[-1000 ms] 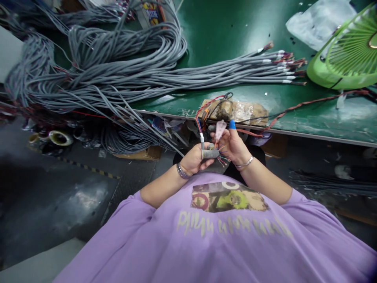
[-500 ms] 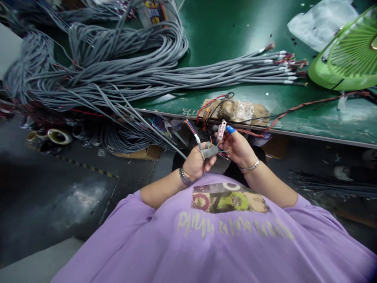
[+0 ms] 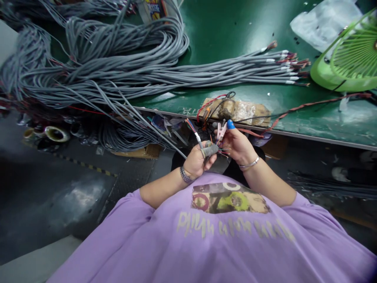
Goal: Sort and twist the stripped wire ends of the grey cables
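Between the hands (image 3: 196, 162), coloured wires (image 3: 225, 153)

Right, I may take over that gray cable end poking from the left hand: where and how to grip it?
Probably pinch the white band on the gray cable end, coming from the person's left, since it leans that way. Beyond the band only thin colored wires stick out; below, the left hand is in the way; the right hand is opposite.

The cable bundle (image 3: 147, 72) lies on the table (image 3: 224, 35), left of the fan (image 3: 332, 76).
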{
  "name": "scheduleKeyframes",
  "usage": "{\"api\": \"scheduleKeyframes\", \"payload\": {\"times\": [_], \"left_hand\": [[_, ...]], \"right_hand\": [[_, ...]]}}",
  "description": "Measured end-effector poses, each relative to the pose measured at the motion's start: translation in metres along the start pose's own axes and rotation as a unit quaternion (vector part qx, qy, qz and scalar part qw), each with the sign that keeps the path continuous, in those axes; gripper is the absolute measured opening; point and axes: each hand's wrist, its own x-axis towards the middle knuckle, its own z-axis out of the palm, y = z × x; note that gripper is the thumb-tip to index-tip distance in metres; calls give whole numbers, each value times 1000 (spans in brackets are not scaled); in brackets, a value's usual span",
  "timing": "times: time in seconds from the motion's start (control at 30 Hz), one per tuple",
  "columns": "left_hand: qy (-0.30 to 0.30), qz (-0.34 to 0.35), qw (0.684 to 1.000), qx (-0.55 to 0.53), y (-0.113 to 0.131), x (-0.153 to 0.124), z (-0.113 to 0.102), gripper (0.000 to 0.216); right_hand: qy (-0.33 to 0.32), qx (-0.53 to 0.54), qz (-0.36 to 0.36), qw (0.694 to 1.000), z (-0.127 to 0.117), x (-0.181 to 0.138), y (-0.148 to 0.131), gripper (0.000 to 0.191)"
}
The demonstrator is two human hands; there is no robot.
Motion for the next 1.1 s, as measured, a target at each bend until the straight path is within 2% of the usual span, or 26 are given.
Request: {"api": "scheduleKeyframes", "payload": {"times": [0.2, 0.4, 0.53, 0.7, 0.9, 1.0, 1.1], "left_hand": [[2, -9, 1000, 0, -1, 1, 1, 45], [-2, -10, 1000, 10, -4, 3, -1, 43], [-5, -10, 1000, 13, -5, 3, -2, 40], [-3, -3, 1000, 23, -4, 0, -2, 42], [5, 17, 996, 92, -8, -8, -7, 41], [8, 25, 991, 127, -11, -10, -9, 41], [5, 32, 987, 154, -12, -10, -7, 40]], "right_hand": [[-24, 46, 2, 999, 0, 4, 3, 40], [-13, 53, -22, 998, -2, 9, 7, 35], [-10, 33, -24, 999, -2, 7, 8, 40], [-34, 27, 33, 999, -6, 0, 5, 52], [-136, -102, 86, 982, -30, -9, -5, 65], [-144, -181, 70, 970, -37, -16, -11, 54], [-143, -242, 42, 959, -35, -22, -15, 41]]}}
